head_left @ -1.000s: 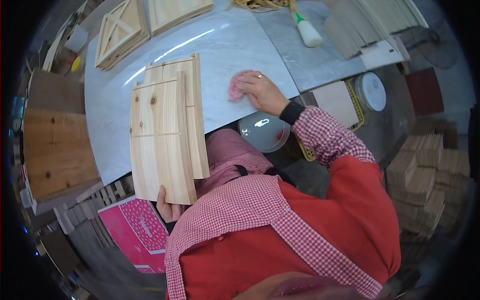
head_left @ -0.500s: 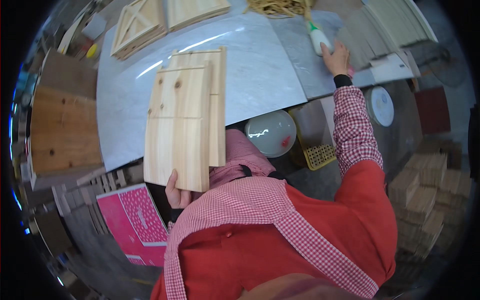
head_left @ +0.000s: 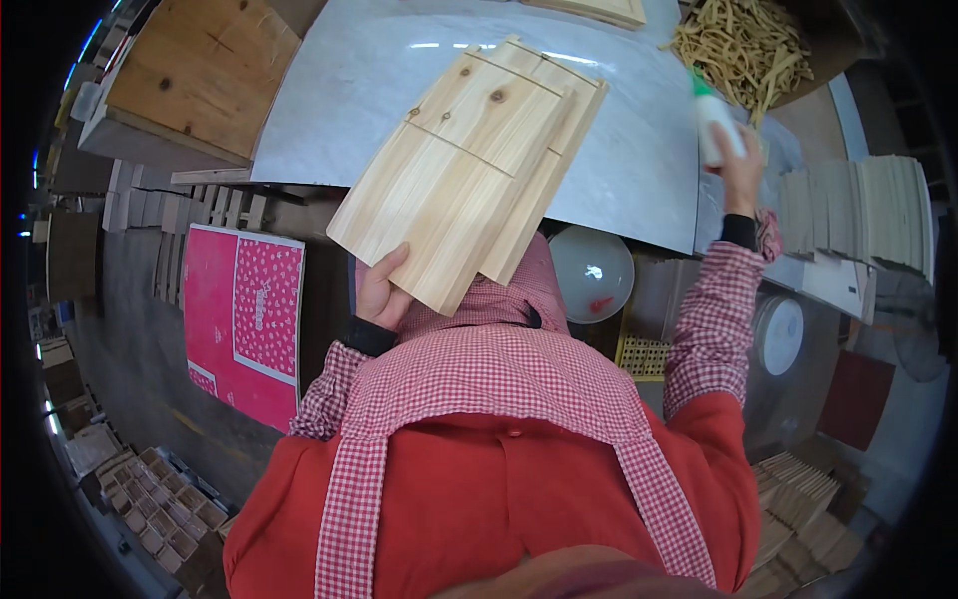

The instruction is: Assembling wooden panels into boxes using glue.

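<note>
- In the head view, our left hand (head_left: 384,290) is clamped on the near end of the front board (head_left: 429,190), thumb on top; this board overlaps the back board (head_left: 549,185), both slanting out over the table (head_left: 349,100).
- Our right hand (head_left: 738,165), well apart from the left, is curled around the near end of the white bottle (head_left: 711,125); blur hides how firmly.
- We judge a full wrap around the bottle steadier than fingertips, its green cap pointing away from us.
- The wood strips (head_left: 743,50) lie close by the cap, so we should lift clear of them.
- The pink cloth (head_left: 767,236) sits just beside our right wrist; our sleeve could drag it.
- We want the left thumb firm, lest the boards slide apart.
</note>
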### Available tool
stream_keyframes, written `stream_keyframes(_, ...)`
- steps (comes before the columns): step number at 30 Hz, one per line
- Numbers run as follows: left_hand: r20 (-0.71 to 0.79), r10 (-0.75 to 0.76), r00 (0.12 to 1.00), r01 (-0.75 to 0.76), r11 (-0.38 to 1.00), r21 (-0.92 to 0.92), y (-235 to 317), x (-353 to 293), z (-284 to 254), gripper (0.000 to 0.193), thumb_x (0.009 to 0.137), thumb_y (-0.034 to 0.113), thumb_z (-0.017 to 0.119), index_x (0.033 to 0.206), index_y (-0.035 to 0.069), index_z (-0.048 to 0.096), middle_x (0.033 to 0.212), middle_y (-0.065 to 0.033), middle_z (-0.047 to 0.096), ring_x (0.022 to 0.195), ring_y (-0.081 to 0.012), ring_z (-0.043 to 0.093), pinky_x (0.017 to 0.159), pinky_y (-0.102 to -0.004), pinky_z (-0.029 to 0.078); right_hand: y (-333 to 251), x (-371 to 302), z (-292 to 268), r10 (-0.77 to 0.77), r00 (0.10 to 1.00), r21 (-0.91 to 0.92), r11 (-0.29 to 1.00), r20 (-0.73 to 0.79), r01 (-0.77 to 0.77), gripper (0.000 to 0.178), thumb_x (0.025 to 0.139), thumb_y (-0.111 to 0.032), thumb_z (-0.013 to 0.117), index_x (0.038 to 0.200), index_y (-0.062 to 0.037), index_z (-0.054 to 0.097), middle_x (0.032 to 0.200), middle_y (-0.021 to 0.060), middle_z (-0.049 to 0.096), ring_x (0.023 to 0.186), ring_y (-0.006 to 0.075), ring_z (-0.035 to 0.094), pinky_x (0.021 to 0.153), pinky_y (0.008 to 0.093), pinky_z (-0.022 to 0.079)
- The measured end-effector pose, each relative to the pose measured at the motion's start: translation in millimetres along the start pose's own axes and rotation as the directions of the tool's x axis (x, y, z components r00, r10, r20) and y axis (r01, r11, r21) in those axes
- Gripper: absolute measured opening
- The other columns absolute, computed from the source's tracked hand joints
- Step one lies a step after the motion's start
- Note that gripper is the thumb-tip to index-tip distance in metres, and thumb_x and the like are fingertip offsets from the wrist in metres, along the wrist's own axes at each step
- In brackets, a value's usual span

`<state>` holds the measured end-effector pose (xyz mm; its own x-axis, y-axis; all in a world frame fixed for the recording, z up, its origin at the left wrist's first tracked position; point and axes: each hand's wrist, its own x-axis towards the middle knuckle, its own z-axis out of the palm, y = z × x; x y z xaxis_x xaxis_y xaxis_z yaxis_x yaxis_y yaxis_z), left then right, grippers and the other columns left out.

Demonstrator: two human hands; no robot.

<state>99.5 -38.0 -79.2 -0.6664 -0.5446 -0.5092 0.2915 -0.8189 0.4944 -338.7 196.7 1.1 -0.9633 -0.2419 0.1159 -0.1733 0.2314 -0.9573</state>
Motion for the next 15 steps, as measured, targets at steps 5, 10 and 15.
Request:
stream_keyframes(5, -0.018, -0.022, 1.000, 0.023, 0.999, 0.024, 1.1, -3.0, 14.0, 0.057, 0.088, 0.006, 0.058, 0.137, -0.002, 0.029, 0.132, -0.0198, 0.045, 0.123, -0.0331, 0.046, 0.103, -0.0467, 0.040, -16.9, -17.6, 88.6, -0.178, 0.983, 0.050, 0.983, 0.037, 0.177, 0.050, 0.077, -0.037, 0.076, 0.107, -0.0009, 0.057, 0.090, 0.0071, 0.062, 0.074, 0.0126, 0.060, 0.052, 0.0238, 0.048)
stream_keyframes(10, 0.010, -0.038, 0.999, 0.037, 0.999, 0.029, 3.1, -5.4, 15.6, 0.056, 0.087, 0.006, 0.061, 0.135, -0.002, 0.033, 0.131, -0.0169, 0.046, 0.122, -0.0298, 0.046, 0.104, -0.0427, 0.039, -20.7, 4.5, 155.5, -0.080, 0.992, -0.054, 0.995, 0.100, 0.086, 0.054, 0.075, -0.038, 0.077, 0.104, 0.0015, 0.055, 0.089, 0.0088, 0.062, 0.073, 0.0128, 0.061, 0.059, 0.0252, 0.049)
stream_keyframes(15, 0.004, -0.082, 0.997, 0.082, 0.996, -0.032, 0.9, -2.3, 6.4, 0.058, 0.087, 0.007, 0.061, 0.136, -0.002, 0.031, 0.132, -0.0172, 0.045, 0.123, -0.0297, 0.045, 0.105, -0.0421, 0.038, -6.5, 17.6, 197.8, -0.338, 0.940, -0.184, 0.922, 0.045, 0.340, 0.058, 0.074, -0.039, 0.077, 0.107, 0.0027, 0.054, 0.091, 0.0129, 0.064, 0.078, 0.0197, 0.063, 0.068, 0.0305, 0.051)
